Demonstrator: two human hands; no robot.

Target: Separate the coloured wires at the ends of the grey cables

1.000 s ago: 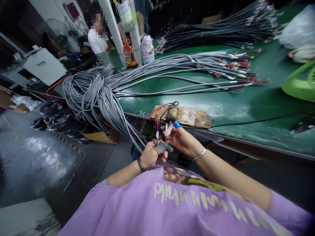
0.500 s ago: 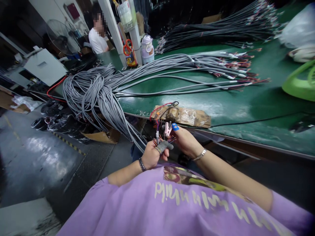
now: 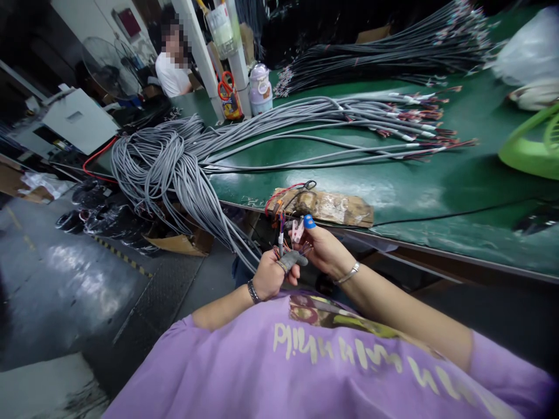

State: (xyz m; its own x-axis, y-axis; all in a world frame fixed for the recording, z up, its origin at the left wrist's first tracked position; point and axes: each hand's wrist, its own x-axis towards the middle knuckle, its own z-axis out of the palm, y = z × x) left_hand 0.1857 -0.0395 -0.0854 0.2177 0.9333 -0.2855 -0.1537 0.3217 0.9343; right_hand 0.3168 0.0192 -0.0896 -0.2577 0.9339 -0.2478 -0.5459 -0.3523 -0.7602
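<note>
Just below the middle of the frame, the left hand (image 3: 269, 276) was closed around thin wires (image 3: 307, 248), whose ends poked out past its fingers. To its right, the right hand (image 3: 326, 249) had its fingertips at a pink clip (image 3: 297, 231); I could not tell if they squeezed it. It seemed best for the left hand to hold firm and the right to touch gently, so no wire got bent.

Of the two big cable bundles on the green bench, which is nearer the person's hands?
The grey bundle: it drapes over the near edge of the bench, close to the left hand; the black bundle lies farther back.
</note>
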